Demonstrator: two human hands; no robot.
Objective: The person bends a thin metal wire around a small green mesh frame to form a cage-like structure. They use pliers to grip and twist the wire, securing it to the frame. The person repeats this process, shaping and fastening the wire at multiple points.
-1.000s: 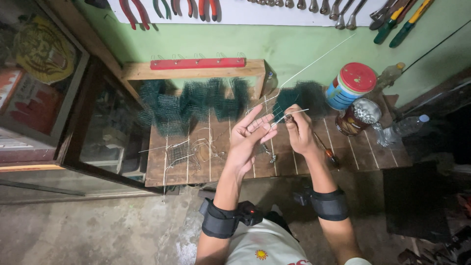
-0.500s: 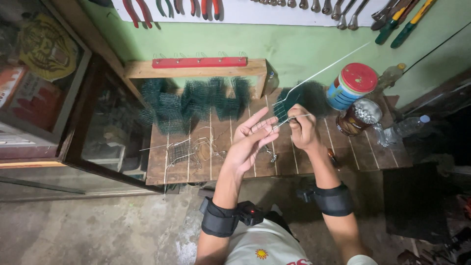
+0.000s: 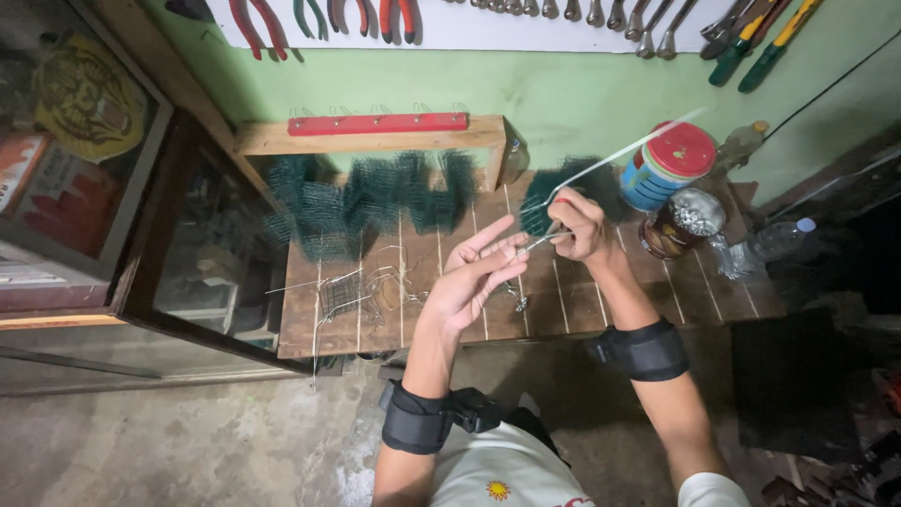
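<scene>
the right hand (image 3: 580, 225) is clenched on what looks like small pliers, gripping a long thin pale wire (image 3: 627, 150) above the slatted wooden workbench (image 3: 582, 310). the left hand (image 3: 479, 277), fingers spread and grasping nothing, touches the wire's near end.

The person is stretching both forearms forward, each wearing a black band near the elbow. The left hand (image 3: 474, 277) is lying palm up with its fingers (image 3: 497, 232) spread and extended toward the right. The right hand (image 3: 579, 225) is curling closed, its fingertips pinching together just beside the left fingertips.
</scene>
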